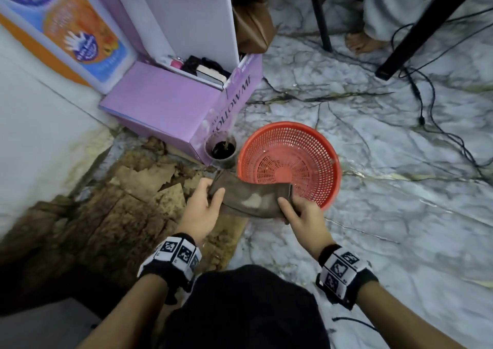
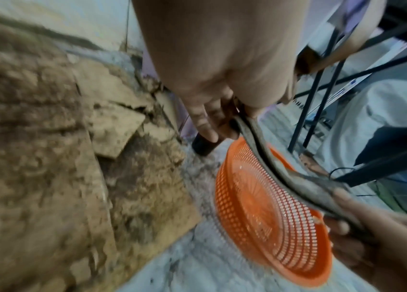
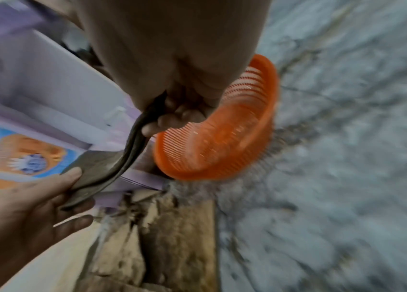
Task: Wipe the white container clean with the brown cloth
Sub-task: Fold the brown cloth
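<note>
Both hands hold the brown cloth [image 1: 250, 196] stretched between them, low over the floor. My left hand [image 1: 213, 196] pinches its left end, thumb on top. At the right end, my right hand [image 1: 288, 210] grips it with curled fingers. The cloth is folded and has a pale stain, and it hangs in front of the near rim of a red mesh basket [image 1: 330, 162]. In the wrist views the cloth [image 2: 260, 146] [image 3: 127, 158] shows edge-on as a folded band between the two hands. No white container shows in any view.
A clear cup [image 1: 221, 148] of dark liquid stands left of the basket, against a purple box [image 1: 165, 103]. Torn brown cardboard [image 1: 133, 210] covers the floor at the left. Black cables [image 1: 426, 103] and stand legs [image 1: 426, 28] cross the marble floor at the back right, near someone's bare foot [image 1: 360, 43].
</note>
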A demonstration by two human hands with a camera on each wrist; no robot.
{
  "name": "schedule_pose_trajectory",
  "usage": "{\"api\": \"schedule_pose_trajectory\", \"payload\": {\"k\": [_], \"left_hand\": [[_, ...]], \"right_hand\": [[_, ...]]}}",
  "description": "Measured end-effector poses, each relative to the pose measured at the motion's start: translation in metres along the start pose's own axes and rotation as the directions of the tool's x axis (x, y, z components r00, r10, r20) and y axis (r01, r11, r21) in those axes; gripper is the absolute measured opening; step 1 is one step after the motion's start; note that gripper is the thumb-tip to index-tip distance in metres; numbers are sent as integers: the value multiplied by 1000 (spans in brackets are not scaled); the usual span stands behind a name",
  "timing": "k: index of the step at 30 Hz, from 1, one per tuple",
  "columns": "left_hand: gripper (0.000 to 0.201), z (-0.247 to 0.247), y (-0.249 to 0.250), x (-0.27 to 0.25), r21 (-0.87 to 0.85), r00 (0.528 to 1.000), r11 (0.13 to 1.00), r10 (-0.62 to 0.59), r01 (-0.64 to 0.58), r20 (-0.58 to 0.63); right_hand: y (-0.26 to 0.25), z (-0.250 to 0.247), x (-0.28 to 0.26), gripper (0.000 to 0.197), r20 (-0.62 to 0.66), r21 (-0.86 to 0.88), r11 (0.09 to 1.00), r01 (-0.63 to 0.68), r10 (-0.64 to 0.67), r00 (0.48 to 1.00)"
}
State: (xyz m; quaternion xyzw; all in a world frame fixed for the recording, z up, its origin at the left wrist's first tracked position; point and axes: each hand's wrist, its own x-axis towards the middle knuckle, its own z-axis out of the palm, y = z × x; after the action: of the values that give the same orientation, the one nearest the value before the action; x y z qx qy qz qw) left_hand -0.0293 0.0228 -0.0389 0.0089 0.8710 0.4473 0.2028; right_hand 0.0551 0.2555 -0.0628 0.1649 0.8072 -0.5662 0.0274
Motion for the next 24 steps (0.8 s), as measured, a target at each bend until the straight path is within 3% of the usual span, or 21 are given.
{"api": "schedule_pose_trajectory", "payload": {"k": [5, 12, 22, 24], "left_hand": [[11, -48, 39, -31, -18, 982, 993, 112, -116, -149], [14, -114, 85, -100, -47, 909, 973, 192, -225, -371], [30, -204, 85, -266, -163, 744, 947, 103, -276, -660], [22, -217, 80, -299, -167, 700, 948, 74, -270, -710]], "right_hand": [[-78, -18, 1, 19, 121, 27, 990, 138, -140, 983], [-184, -34, -27, 22, 241, -69, 912, 404, -378, 894], [-327, 2, -122, 27, 484, -31, 779, 626, -536, 692], [-346, 19, -141, 26, 521, -21, 752, 659, -554, 649]]}}
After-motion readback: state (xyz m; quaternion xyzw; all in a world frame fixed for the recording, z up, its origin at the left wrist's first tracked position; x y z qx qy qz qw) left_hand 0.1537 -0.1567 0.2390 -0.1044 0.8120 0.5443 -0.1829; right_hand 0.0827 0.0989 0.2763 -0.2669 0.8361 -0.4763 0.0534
